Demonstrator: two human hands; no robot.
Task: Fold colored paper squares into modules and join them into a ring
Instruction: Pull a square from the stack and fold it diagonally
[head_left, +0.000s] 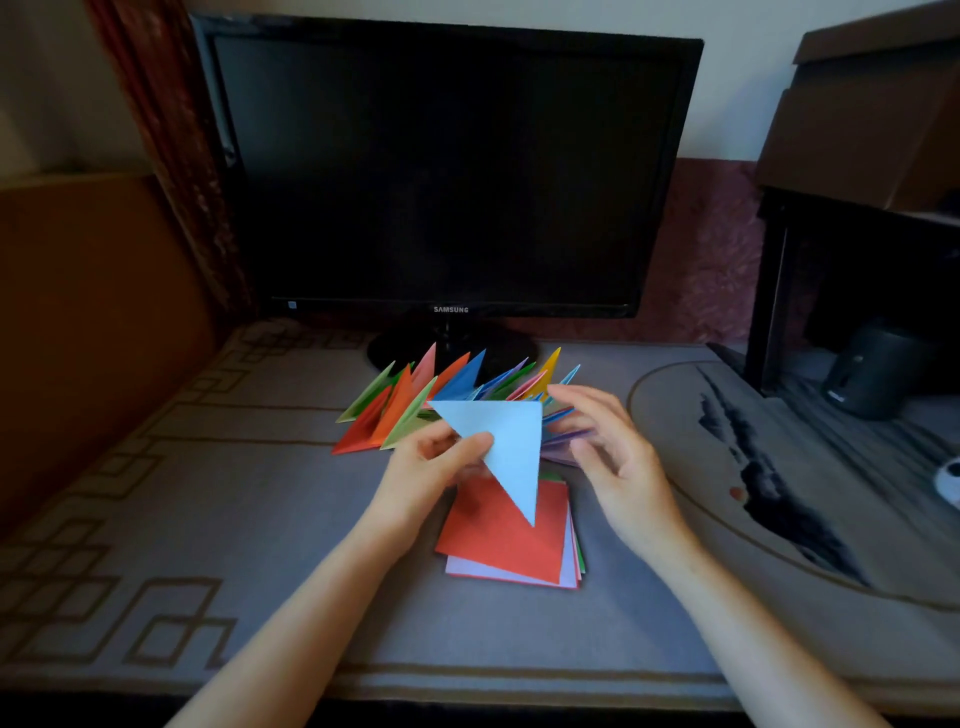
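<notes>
The left hand (441, 457) pinches a light blue folded paper triangle (506, 441) at its left edge, above the grey patterned table (260, 519). The right hand (608, 447) hovers just beside it, fingers relaxed and holding nothing. The paper looks light, thin and easily creased, so it is best gripped near a fold. Below lies a red-topped stack of paper squares (509, 540). Behind it, a fan of multicoloured folded paper modules (410, 400) crowds the black monitor (447, 171).
</notes>
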